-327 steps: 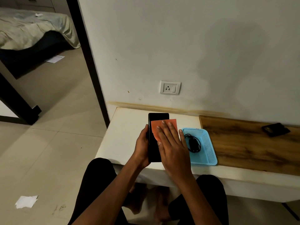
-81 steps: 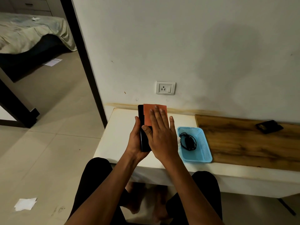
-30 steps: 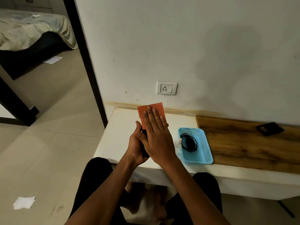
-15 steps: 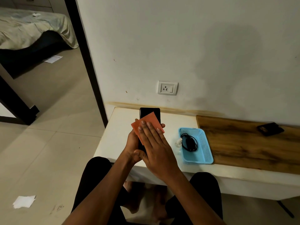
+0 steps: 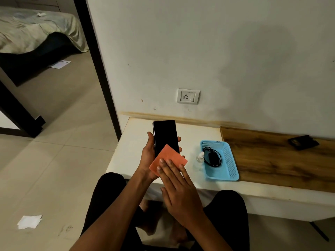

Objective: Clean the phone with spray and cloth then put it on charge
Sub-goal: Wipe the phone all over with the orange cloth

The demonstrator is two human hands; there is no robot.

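Gripping the black phone (image 5: 165, 135) from behind, the left hand (image 5: 147, 156) has its thumb along the phone's left edge and its fingertips curled round the right edge, so the phone stands up off the white table (image 5: 134, 142) with its dark screen toward the camera. The right hand (image 5: 178, 189) lies flat, fingers straight and close together, pressing an orange cloth (image 5: 167, 159) against the lower part of the screen; the cloth sits cornerwise (one corner pointing up the glass) and hides the phone's bottom end. Just right of the hands a small clear spray bottle (image 5: 200, 158) stands on the table, touching or nearly touching a blue basket (image 5: 229, 160) that holds a coiled black charger cable (image 5: 212, 157). A wall socket (image 5: 188, 96) is above the table.
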